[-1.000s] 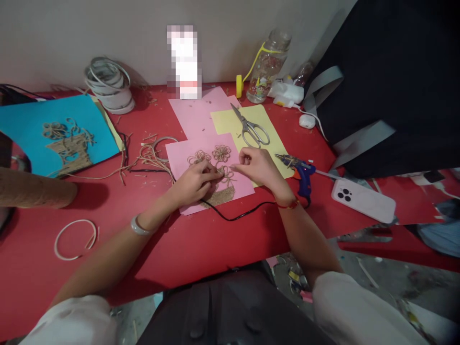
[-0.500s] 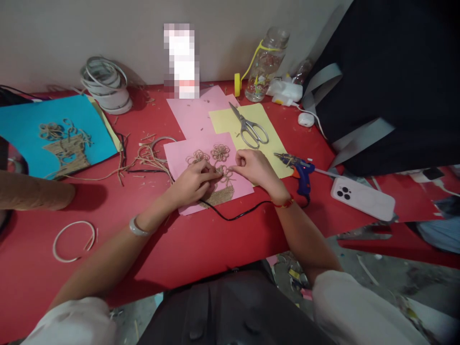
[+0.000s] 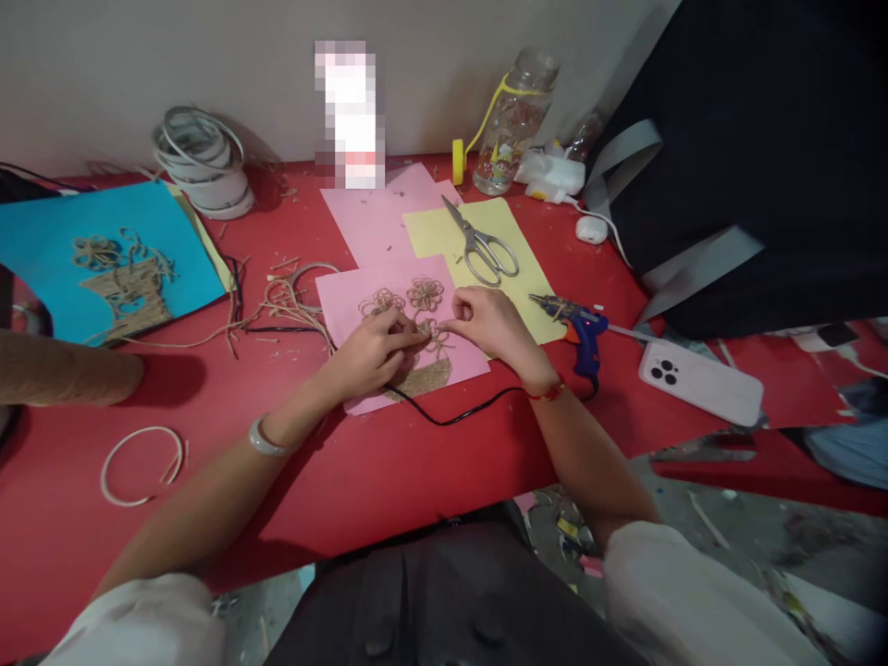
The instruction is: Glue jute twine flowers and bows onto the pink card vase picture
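Note:
A pink sheet of card point(image 3: 339, 301) lies in front of me with looped twine flowers and a woven twine pot point(image 3: 428, 377) on it. My left hand point(image 3: 371, 353) rests over the card, its fingers closed in a pinch at the lower twine flower point(image 3: 437, 344). From the other side my right hand point(image 3: 491, 324) pinches at the upper right edge of that same flower with thumb and forefinger. Above them, a second twine flower point(image 3: 425, 294) and a third twine flower point(image 3: 381, 303) lie flat. My left fingers hide part of the card.
Scissors point(image 3: 482, 248) lie on yellow card point(image 3: 517, 222), near a blue glue gun point(image 3: 586, 342) whose black cord point(image 3: 472, 413) crosses the card's front edge. A phone point(image 3: 700, 381) lies at right. Loose twine point(image 3: 295, 301), a blue card point(image 3: 42, 240) and a twine-wrapped tube point(image 3: 69, 370) are at left.
My right hand has shifted very slightly left at the flower. My left hand keeps its place. The view has moved a touch.

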The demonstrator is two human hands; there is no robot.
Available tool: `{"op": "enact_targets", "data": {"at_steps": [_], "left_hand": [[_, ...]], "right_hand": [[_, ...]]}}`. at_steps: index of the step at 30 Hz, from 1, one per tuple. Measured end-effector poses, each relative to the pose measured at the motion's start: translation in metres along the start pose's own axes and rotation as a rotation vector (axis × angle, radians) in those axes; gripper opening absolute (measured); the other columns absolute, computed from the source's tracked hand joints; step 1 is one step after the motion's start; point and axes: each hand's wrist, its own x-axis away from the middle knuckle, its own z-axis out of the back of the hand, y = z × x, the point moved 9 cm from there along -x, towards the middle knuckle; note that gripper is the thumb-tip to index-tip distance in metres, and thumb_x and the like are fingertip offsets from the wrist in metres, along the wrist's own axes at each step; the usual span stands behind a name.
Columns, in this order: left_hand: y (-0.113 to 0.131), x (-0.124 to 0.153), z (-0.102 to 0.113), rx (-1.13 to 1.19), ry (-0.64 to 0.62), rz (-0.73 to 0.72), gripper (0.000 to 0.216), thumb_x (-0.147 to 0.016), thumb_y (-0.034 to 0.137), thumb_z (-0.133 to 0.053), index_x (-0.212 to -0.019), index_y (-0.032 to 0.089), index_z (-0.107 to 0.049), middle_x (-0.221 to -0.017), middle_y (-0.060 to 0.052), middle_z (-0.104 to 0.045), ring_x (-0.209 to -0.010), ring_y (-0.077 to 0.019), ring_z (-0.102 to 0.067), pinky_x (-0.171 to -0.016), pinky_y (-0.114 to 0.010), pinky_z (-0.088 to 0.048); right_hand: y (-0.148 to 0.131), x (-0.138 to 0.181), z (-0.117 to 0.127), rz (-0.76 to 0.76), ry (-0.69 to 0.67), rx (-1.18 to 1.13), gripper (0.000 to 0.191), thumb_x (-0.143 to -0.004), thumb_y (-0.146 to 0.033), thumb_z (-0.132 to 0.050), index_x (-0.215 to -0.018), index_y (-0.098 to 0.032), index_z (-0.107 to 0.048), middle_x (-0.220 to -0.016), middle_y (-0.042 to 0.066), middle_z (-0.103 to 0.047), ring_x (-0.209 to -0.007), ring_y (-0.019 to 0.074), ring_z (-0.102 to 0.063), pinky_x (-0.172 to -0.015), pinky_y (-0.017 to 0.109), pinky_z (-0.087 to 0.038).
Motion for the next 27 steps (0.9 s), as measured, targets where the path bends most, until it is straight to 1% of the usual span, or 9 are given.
{"op": "enact_targets", "data": {"at_steps": [8, 13, 17, 20, 23, 25, 27], "left_hand": [[0.0, 0.0, 0.001, -0.005, 0.013, -0.005, 0.045, -0.092, 0.011, -0.044, -0.125, 0.019, -0.073, -0.107, -0.011, -0.06, -0.101, -0.0231, -0.057, -0.095, -0.042, -0.049], [0.002, 0.0, 0.002, -0.01, 0.015, -0.015, 0.045, -0.091, 0.01, -0.044, -0.124, 0.015, -0.073, -0.106, -0.012, -0.06, -0.1, -0.0232, -0.057, -0.093, -0.041, -0.049], [0.002, -0.001, 0.002, -0.02, 0.021, -0.016, 0.045, -0.092, 0.011, -0.044, -0.124, 0.015, -0.074, -0.104, -0.012, -0.06, -0.099, -0.0237, -0.057, -0.093, -0.042, -0.049], [-0.001, -0.001, 0.0, -0.034, 0.005, 0.004, 0.046, -0.092, 0.012, -0.043, -0.126, 0.016, -0.074, -0.104, -0.012, -0.06, -0.098, -0.0244, -0.057, -0.092, -0.043, -0.05], [-0.004, 0.0, 0.0, -0.012, 0.006, 0.019, 0.047, -0.091, 0.012, -0.043, -0.125, 0.019, -0.074, -0.105, -0.011, -0.062, -0.1, -0.0242, -0.059, -0.094, -0.042, -0.05], [-0.006, 0.001, 0.004, 0.058, 0.032, 0.038, 0.044, -0.092, 0.014, -0.044, -0.124, 0.019, -0.074, -0.107, -0.011, -0.065, -0.101, -0.023, -0.061, -0.095, -0.04, -0.05], [-0.009, 0.001, 0.011, 0.148, 0.084, 0.086, 0.037, -0.095, 0.019, -0.048, -0.12, 0.019, -0.074, -0.107, -0.009, -0.069, -0.099, -0.021, -0.064, -0.092, -0.037, -0.051]], "right_hand": [[-0.002, 0.001, 0.011, 0.024, 0.033, -0.054, 0.038, -0.081, -0.034, -0.081, -0.069, -0.021, -0.047, -0.073, 0.0, -0.057, -0.067, 0.0151, -0.046, -0.064, 0.031, -0.031], [-0.002, 0.002, 0.006, 0.039, 0.027, 0.014, 0.037, -0.081, -0.031, -0.081, -0.07, -0.021, -0.048, -0.075, 0.0, -0.057, -0.069, 0.0151, -0.046, -0.064, 0.031, -0.03], [-0.009, 0.003, 0.007, 0.057, 0.034, 0.008, 0.036, -0.081, -0.03, -0.081, -0.07, -0.021, -0.048, -0.075, -0.001, -0.058, -0.068, 0.014, -0.046, -0.063, 0.029, -0.03], [-0.011, 0.004, 0.013, 0.073, 0.067, -0.077, 0.038, -0.082, -0.035, -0.08, -0.069, -0.02, -0.048, -0.071, -0.002, -0.056, -0.065, 0.0127, -0.044, -0.061, 0.028, -0.031], [-0.006, 0.004, 0.018, 0.047, 0.107, -0.214, 0.039, -0.08, -0.041, -0.081, -0.068, -0.02, -0.05, -0.067, -0.003, -0.054, -0.062, 0.0118, -0.043, -0.06, 0.028, -0.031], [-0.004, 0.003, 0.017, 0.025, 0.105, -0.313, 0.042, -0.08, -0.047, -0.081, -0.068, -0.02, -0.052, -0.065, -0.003, -0.052, -0.061, 0.0114, -0.042, -0.06, 0.028, -0.032], [-0.003, 0.003, 0.015, 0.01, 0.085, -0.4, 0.045, -0.078, -0.053, -0.08, -0.068, -0.02, -0.052, -0.065, -0.003, -0.052, -0.061, 0.0112, -0.041, -0.059, 0.028, -0.033]]}}
